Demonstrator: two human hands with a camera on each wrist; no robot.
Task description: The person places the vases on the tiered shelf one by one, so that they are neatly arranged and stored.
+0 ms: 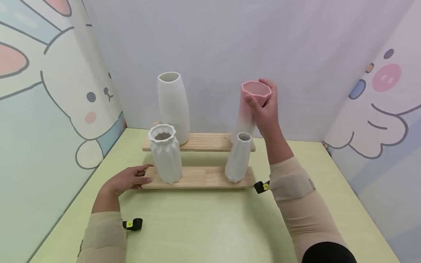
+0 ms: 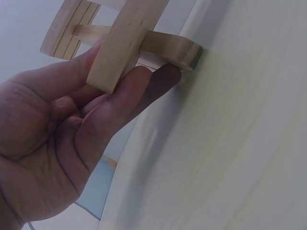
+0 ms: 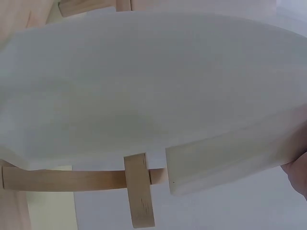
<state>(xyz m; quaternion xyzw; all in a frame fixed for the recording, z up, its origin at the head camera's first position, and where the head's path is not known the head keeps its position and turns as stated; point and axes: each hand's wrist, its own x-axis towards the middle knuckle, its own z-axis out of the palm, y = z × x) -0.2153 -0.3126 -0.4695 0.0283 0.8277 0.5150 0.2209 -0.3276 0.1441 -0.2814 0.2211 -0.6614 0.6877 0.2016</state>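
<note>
My left hand [image 1: 126, 179] pinches the left end of the front board of a two-tier wooden stand [image 1: 204, 177]; in the left wrist view the thumb and fingers lie on either side of the board end [image 2: 117, 57]. My right hand [image 1: 267, 109] grips a pink-to-white vase [image 1: 245, 109] near its faceted rim, with the thumb on the near side. This vase is upright at the right end of the rear board [image 1: 210, 141]; its base is hidden behind a small white vase [image 1: 238, 160] on the front board. That white vase fills much of the right wrist view.
A tall smooth white vase [image 1: 174, 107] stands at the rear board's left. In front of it is a white pleated vase [image 1: 167, 157] with a scalloped rim. The pale yellow-green table [image 1: 197, 226] is bordered by cartoon-printed walls [image 1: 65, 91].
</note>
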